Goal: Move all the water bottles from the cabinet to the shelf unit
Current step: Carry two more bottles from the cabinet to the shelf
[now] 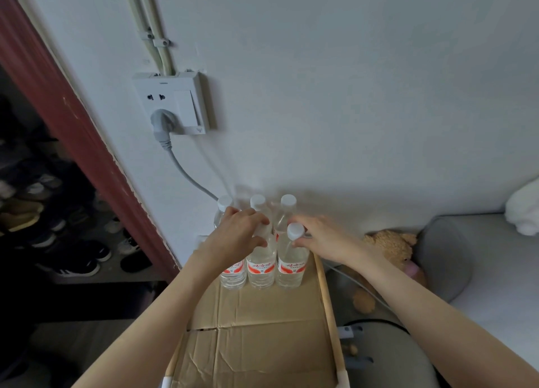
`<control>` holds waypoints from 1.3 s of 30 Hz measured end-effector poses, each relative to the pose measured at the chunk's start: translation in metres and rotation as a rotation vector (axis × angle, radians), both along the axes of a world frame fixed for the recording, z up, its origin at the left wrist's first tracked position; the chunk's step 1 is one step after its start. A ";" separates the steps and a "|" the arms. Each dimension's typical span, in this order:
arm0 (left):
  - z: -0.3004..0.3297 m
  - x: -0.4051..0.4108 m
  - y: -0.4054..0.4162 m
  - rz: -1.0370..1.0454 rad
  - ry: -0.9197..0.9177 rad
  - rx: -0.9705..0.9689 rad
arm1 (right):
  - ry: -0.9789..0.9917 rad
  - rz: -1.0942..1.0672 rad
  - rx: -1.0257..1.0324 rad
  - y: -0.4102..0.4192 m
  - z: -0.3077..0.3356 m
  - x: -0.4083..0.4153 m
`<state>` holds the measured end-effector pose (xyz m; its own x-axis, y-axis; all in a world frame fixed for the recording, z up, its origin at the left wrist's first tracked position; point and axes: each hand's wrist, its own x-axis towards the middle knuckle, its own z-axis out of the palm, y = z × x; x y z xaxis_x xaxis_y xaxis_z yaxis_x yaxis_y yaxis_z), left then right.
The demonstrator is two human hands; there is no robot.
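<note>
Left hand (pixel 236 234): reaches in from the lower left; its grip is curled round the neck of the front middle bottle, fingers over the far side, thumb on the near side.
Right hand (pixel 323 239): reaches in from the lower right; its grip pinches the neck of the front right bottle just under the cap, thumb and fingertips together on it.
Front middle bottle (pixel 261 266): clear plastic water bottle with a red and white label, upright, cap hidden under the left hand.
Front right bottle (pixel 291 266): same clear plastic bottle with red and white label and a white screw cap, upright, touching the middle one.
Front left bottle (pixel 233 274): a third clear labelled bottle, upright, partly hidden by the left wrist.
Back row (pixel 258 202): three more clear bottles with white caps stand just behind the front three, close to the wall.
Shelf surface (pixel 262 329): a flattened brown cardboard sheet lying on a shelf with pale wooden side rails; all six bottles stand at its far end.
Wall socket (pixel 175 103): white plastic socket and switch box on the white wall, with a grey plug and cable hanging toward the bottles.
Teddy bear (pixel 390 250): tan plush toy beside the shelf on the right, against a grey cushion.
Shoes (pixel 78 259): dark pairs on the floor at the left, past a red-brown door frame.
</note>
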<state>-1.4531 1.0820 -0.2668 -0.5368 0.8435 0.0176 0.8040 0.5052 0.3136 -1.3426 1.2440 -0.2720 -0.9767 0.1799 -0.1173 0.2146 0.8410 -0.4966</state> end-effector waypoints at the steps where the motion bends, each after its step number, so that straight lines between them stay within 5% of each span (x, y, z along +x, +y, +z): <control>1: 0.002 0.000 0.000 0.003 0.005 -0.007 | 0.004 -0.004 -0.002 0.000 -0.001 -0.001; 33: -0.008 0.003 -0.007 -0.059 0.096 0.060 | 0.130 -0.084 -0.070 -0.007 -0.010 0.009; 39: -0.006 0.016 -0.022 -0.058 0.214 0.128 | 0.220 -0.043 0.130 -0.006 -0.001 0.020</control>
